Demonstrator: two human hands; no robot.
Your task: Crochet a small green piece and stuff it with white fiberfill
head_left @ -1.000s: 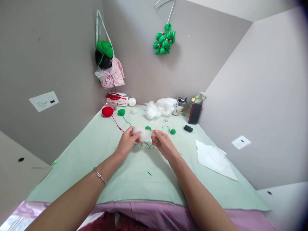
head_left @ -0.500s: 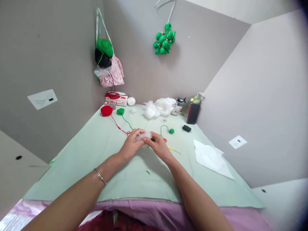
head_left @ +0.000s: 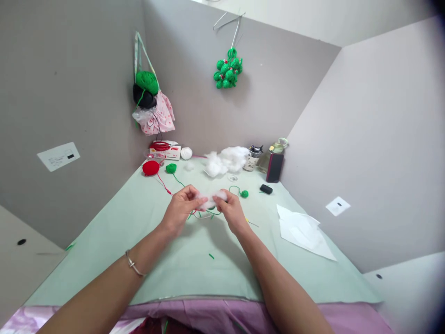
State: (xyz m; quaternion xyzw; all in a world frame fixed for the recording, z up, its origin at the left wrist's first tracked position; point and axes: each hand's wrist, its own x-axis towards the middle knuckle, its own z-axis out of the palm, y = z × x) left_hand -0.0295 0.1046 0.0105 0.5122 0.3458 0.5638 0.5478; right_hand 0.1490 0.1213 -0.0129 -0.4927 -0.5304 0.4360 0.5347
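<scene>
Between both hands, over the middle of the table, a tuft of white stuffing fibre [head_left: 209, 200] is stretched sideways. My left hand [head_left: 181, 206] pinches its left end. Its right end is pinched in my right hand [head_left: 230, 208]. Just below the tuft, red, white and green yarn ends [head_left: 202, 215] show on the table, partly hidden by the hands. A crochet hook [head_left: 252, 223] lies to the right of my right hand. Beyond it sits a small green crocheted ball [head_left: 244, 194] with a yarn tail.
Loose white stuffing [head_left: 227, 161] is heaped at the back. Red yarn [head_left: 150, 168], green yarn [head_left: 171, 168] and white yarn [head_left: 187, 153] stand back left. A phone [head_left: 275, 167] leans near a bottle at back right. White sheets [head_left: 304, 232] lie on the right.
My hands have drawn apart a little, pulling the fibre tuft out between them. Yarn ends beneath it are now more exposed. The camera view has shifted slightly.
</scene>
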